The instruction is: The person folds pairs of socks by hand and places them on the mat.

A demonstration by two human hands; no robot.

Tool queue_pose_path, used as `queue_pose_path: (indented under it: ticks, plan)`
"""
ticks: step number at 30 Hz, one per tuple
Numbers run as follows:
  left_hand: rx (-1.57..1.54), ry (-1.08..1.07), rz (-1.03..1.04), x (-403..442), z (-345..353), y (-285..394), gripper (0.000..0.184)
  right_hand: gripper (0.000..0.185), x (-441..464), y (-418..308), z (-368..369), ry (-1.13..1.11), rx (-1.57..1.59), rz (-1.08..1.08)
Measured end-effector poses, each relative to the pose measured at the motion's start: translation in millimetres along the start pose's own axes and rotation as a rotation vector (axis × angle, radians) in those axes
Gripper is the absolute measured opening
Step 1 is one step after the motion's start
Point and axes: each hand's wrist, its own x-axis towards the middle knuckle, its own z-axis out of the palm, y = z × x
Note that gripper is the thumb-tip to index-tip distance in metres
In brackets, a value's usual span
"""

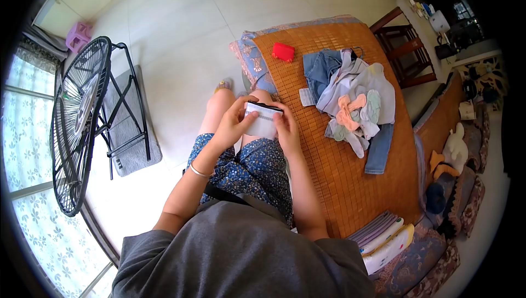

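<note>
Above my knees I hold a small white packet (pixel 262 121) with a black top edge and a grey printed band. My left hand (pixel 234 122) grips its left side, thumb on the front face. At its right side, my right hand (pixel 286 127) has its thumb on the front near the upper corner. The fingers behind the packet are partly hidden. A red case (pixel 283 52) lies on the woven brown mat (pixel 323 172), up and to the right of my hands. Farther right, jeans, shirts and small socks form a heap of clothes (pixel 356 95).
A round black wire chair (pixel 82 128) stands at left beside a grey mat (pixel 131 133). Folded cloths (pixel 383 240) lie at the lower right. Behind the couch are a dark wooden chair (pixel 405 49) and, farther right, cushions (pixel 466 188). A pink stool (pixel 79 36) is at upper left.
</note>
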Motion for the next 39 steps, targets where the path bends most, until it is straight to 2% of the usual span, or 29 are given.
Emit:
queue_pose_path:
  ticks: [1, 2, 6, 8, 10, 13, 15, 17, 18, 19, 21, 23, 25, 29, 31, 32, 34, 39]
  plan:
    - [-0.032, -0.018, 0.016, 0.9, -0.8, -1.1, 0.029, 0.025, -1.5, -2.5, -2.4, -0.110, 0.093, 0.125]
    - [-0.031, -0.020, 0.014, 0.5, -0.8, -2.6, 0.029, 0.020, -1.7, -1.9, -4.1, -0.098, 0.146, 0.180]
    - [-0.116, -0.034, -0.110, -0.2, -1.7, -7.5, 0.031, 0.018, -0.1, 15.3, -2.1, -0.014, 0.118, 0.171]
    - [-0.117, -0.017, -0.153, -1.3, -0.8, -12.3, 0.033, 0.016, -0.5, 15.0, -4.2, -0.006, -0.042, 0.192]
    - [-0.184, 0.025, -0.206, -2.5, 1.9, -8.9, 0.041, 0.016, -1.4, 13.2, -2.8, 0.013, -0.041, 0.196]
    - [-0.042, -0.037, -0.117, -2.1, 2.5, -22.3, 0.048, 0.019, -3.4, 16.1, 0.4, 0.024, -0.040, 0.178]
    - [-0.045, -0.011, -0.128, -0.1, 1.9, -26.2, 0.049, 0.022, -5.1, 19.6, 4.1, 0.023, -0.043, 0.155]
    - [-0.047, 0.019, -0.138, 2.2, 2.8, -25.3, 0.050, 0.029, -7.2, 22.3, 11.1, 0.178, 0.122, 0.172]
    - [-0.062, 0.040, -0.162, 2.7, 2.6, -25.1, 0.046, 0.033, -9.6, 16.7, 1.3, 0.044, 0.162, 0.433]
    - [-0.076, 0.061, -0.186, 3.3, 2.3, -24.4, 0.043, 0.033, -11.8, 15.7, 2.3, 0.044, 0.162, 0.433]
    - [-0.059, 0.072, -0.186, 3.9, 1.3, -27.6, 0.041, 0.032, -15.5, 14.5, 4.4, -0.114, 0.066, 0.490]
    - [-0.043, 0.083, -0.186, 3.5, -2.7, -30.8, 0.039, 0.032, -15.5, 13.0, 2.6, -0.117, 0.053, 0.490]
    - [-0.219, 0.056, -0.458, 2.9, -9.6, -31.1, 0.039, 0.032, -14.6, 18.1, -0.7, -0.174, 0.148, 0.468]
    - [-0.423, 0.059, -0.508, 0.3, -14.3, -35.4, 0.047, 0.032, -15.4, 18.5, -3.4, -0.176, 0.202, 0.463]
    - [-0.176, 0.006, -0.198, -3.5, -4.7, -34.8, 0.058, 0.031, -16.6, 16.9, 0.2, -0.080, 0.167, 0.406]
    - [-0.176, 0.006, -0.197, -3.9, -2.2, -34.2, 0.058, 0.031, -17.1, 16.4, 2.1, -0.081, 0.167, 0.405]
    - [0.138, 0.011, -0.005, -4.5, 0.5, -32.8, 0.068, 0.031, -18.1, 16.3, 4.7, -0.068, 0.134, 0.441]
    - [0.045, -0.054, -0.135, -3.0, -8.6, -35.1, 0.069, 0.031, -16.7, 17.6, -1.7, -0.128, 0.125, 0.438]
